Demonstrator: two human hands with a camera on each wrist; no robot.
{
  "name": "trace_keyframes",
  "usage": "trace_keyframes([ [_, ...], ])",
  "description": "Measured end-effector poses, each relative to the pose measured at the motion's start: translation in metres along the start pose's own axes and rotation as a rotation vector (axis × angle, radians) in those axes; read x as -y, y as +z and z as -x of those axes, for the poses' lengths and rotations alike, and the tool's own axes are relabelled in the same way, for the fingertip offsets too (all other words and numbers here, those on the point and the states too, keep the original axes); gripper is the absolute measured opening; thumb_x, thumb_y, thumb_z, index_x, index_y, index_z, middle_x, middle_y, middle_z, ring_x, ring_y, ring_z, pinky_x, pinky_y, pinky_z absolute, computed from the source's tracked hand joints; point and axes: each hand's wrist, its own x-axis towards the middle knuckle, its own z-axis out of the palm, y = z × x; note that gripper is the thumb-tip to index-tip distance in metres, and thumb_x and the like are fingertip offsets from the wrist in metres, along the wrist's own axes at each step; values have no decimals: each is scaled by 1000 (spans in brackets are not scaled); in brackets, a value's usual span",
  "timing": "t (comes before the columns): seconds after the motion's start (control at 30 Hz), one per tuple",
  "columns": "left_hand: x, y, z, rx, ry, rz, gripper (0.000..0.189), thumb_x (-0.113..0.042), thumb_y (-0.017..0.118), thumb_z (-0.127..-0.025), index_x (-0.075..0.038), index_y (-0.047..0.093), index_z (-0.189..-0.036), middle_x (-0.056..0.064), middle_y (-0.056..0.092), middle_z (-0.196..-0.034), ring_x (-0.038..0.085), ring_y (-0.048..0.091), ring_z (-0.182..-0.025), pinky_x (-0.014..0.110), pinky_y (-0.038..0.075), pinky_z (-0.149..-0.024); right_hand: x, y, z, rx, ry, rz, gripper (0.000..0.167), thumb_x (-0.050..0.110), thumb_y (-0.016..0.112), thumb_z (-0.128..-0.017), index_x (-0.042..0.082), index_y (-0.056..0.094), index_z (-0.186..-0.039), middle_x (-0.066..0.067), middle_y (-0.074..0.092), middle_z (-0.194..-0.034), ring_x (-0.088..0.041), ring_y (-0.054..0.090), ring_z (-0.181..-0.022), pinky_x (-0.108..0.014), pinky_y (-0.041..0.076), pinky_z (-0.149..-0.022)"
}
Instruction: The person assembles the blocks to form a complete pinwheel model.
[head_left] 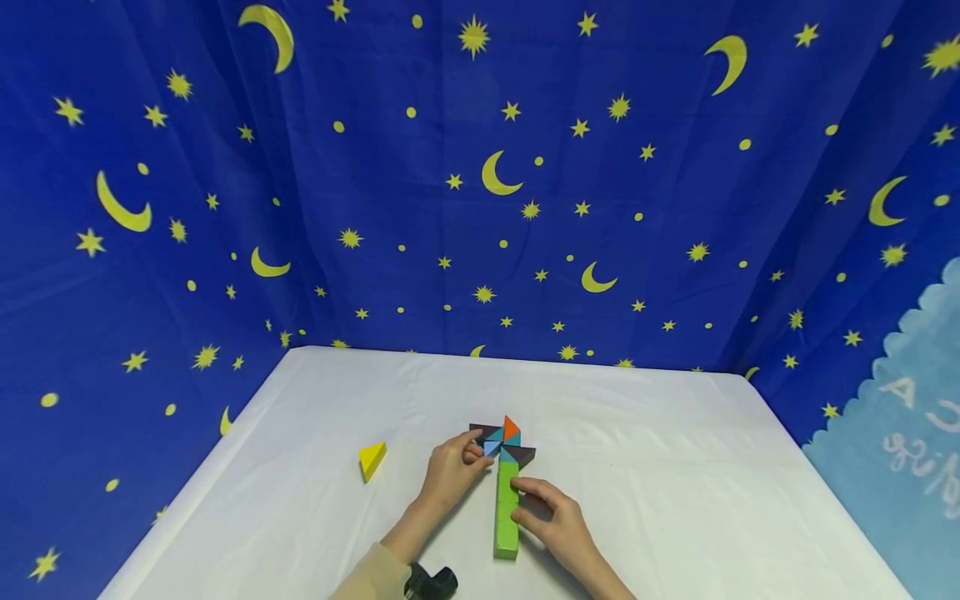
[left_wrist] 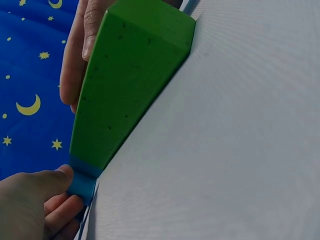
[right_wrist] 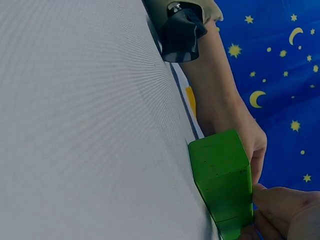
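Note:
On the white table, triangular blocks form a pinwheel shape above a long green bar point(head_left: 507, 508) with seams across it. My left hand point(head_left: 450, 471) is at the pinwheel's left side, its thumb and curled fingers pinching a light-blue triangular block point(head_left: 491, 448). Its index fingertip meets the dark triangular block point(head_left: 487, 431). An orange triangular block point(head_left: 512, 429) points up at the top, and another dark triangular block point(head_left: 522, 455) juts out right. My right hand point(head_left: 558, 525) has thumb and index fingertips against the green bar's right side, fingers loosely bent. The left wrist view shows the bar's end close up.
A yellow triangular block point(head_left: 372, 460) lies apart to the left. Near the left sleeve point(head_left: 375, 575) is a black wrist device point(head_left: 431, 582). A blue curtain point(head_left: 420, 183) with moons and stars surrounds the white table point(head_left: 712, 475); a light-blue panel point(head_left: 900, 417) stands right.

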Motion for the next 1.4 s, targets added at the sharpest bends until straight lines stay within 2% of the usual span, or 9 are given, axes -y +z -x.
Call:
trace_keyframes([
  [0.53, 1, -2, -1, 13, 6, 37, 45, -9, 81, -73, 7, 64, -112, 3, 68, -75, 8, 66, -66, 24, 56, -63, 2, -1, 0, 12, 6, 3, 41, 18, 73, -82, 7, 62, -119, -6, 61, -120, -21, 57, -113, -27, 46, -95],
  [0.73, -7, -12, -4, 10, -9, 63, 45, -14, 79, -76, 5, 63, -114, 2, 68, -77, 12, 67, -69, 25, 56, -63, 15, -1, 2, 5, -10, -9, 39, 9, 72, -83, -1, 61, -119, -14, 61, -119, -30, 56, -112, -36, 46, -95],
  [0.83, -14, -27, -7, -13, -3, 70, 45, -16, 79, -76, 2, 64, -115, 3, 69, -82, 14, 68, -74, 29, 57, -67, 7, 0, 2, -3, -32, -14, 39, 13, 72, -83, 1, 61, -119, -12, 61, -119, -29, 57, -112, -35, 47, -95],
  [0.97, -20, -58, -7, -67, 29, 27, 46, -16, 80, -75, -3, 65, -116, 4, 70, -93, 16, 68, -84, 37, 55, -79, 2, 0, 1, -6, -41, -21, 40, 17, 73, -82, 3, 62, -118, -11, 61, -119, -26, 57, -112, -32, 47, -95],
  [1.07, -17, -86, -3, -119, 63, -28, 48, -14, 81, -73, -4, 64, -117, 4, 70, -99, 18, 67, -90, 42, 52, -85, 2, 0, 1, -10, -34, -17, 39, 15, 73, -82, 3, 63, -118, -10, 62, -119, -24, 57, -111, -31, 47, -95],
  [1.2, -5, -123, 8, -195, 73, -88, 51, -9, 83, -70, -4, 64, -117, 5, 69, -102, 22, 66, -94, 41, 49, -88, 12, 1, 1, -11, -34, -18, 38, 7, 73, -82, -1, 62, -117, -14, 62, -118, -28, 57, -111, -36, 47, -95],
  [1.27, 3, -139, 14, -224, 44, -120, 52, -8, 83, -69, -3, 64, -118, 7, 69, -103, 25, 65, -96, 41, 47, -88, 22, 0, 2, -13, -28, -21, 38, 3, 72, -81, -4, 61, -116, -16, 62, -117, -32, 57, -110, -40, 46, -95],
  [1.33, 12, -152, 23, -236, -16, -141, 52, -8, 83, -70, -2, 63, -118, 9, 69, -106, 28, 64, -98, 42, 45, -89, 32, -1, 3, -8, -10, -26, 38, 0, 72, -80, -6, 61, -115, -19, 61, -116, -35, 57, -110, -43, 45, -95],
  [1.4, 20, -161, 34, -215, -93, -157, 53, -8, 81, -72, 0, 61, -120, 14, 67, -109, 34, 62, -102, 47, 46, -89, 40, -2, 3, -2, 8, -20, 38, -1, 72, -79, -7, 61, -115, -20, 61, -117, -37, 56, -110, -44, 45, -96],
])
